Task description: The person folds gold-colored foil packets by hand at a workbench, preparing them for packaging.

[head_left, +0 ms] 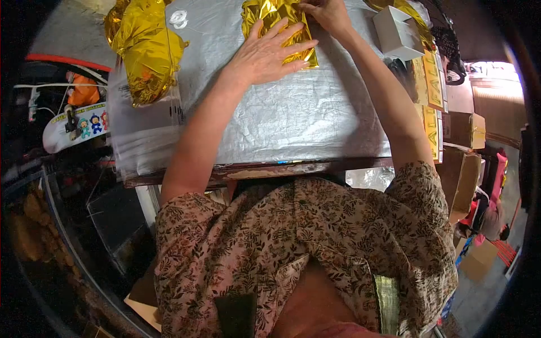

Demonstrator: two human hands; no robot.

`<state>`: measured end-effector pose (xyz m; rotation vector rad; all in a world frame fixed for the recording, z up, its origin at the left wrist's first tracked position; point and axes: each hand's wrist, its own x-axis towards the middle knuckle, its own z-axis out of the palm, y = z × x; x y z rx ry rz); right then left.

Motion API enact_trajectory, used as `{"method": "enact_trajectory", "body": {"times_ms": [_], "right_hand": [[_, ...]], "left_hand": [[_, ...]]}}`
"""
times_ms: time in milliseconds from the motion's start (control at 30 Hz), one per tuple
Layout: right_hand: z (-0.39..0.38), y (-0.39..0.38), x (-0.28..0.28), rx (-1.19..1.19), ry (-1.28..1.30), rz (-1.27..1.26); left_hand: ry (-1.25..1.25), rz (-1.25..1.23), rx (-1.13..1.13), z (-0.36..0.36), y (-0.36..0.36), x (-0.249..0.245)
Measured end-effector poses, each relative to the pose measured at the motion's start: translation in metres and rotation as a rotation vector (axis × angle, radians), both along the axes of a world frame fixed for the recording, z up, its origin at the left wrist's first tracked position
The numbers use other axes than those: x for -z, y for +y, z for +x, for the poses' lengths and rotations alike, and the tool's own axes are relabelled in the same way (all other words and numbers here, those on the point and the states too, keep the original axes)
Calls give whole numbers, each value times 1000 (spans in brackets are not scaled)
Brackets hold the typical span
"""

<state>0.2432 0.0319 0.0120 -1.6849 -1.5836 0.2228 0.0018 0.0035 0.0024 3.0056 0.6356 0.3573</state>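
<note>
A flat, creased piece of shiny gold foil point(276, 10) lies at the far side of the silver-covered table, its upper end cut off by the frame. My left hand point(264, 58) rests on it, palm down with the fingers spread. At the foil's right edge, my right hand point(331, 17) has its thumb and fingertips closed together on the foil, partly out of view at the top. A larger crumpled gold foil bundle point(149, 48) sits on the table's left side. Beside it is a small coil of white string point(178, 19).
An open white box point(397, 34) stands at the right, near yellow lettered boxes point(433, 84). Clear plastic sheets point(141, 127) hang over the left table edge. Cardboard boxes point(465, 180) stand further right. A white board with cartoon figures point(76, 128) is at the left.
</note>
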Motion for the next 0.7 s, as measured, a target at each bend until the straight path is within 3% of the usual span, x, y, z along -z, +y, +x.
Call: {"method": "enact_trajectory", "body": {"times_ms": [67,133,267,400,467,600,667,700], "right_hand": [[-6,-23,-7,-322,317,489],[-20,-68,-33,107,50,-185],[-42,-139,-27,-43,-172,15],[-46,-154,-10,-11,-345,98],[-49,-157,-9,20,-334,69],[-50,-157,-3,30,-350,93],[-50,-157,-2,29,-354,127],[-51,-157,-2,38,-344,112]], "left_hand": [[26,10,-14,-1,-1,-2],[12,10,-32,0,0,-1],[-73,-43,-11,-2,-1,-6],[-45,7,-18,1,1,-8],[-140,-220,43,4,11,-15],[-196,-272,33,26,38,-13],[-435,-290,266,41,59,8],[-435,-285,265,43,59,8]]}}
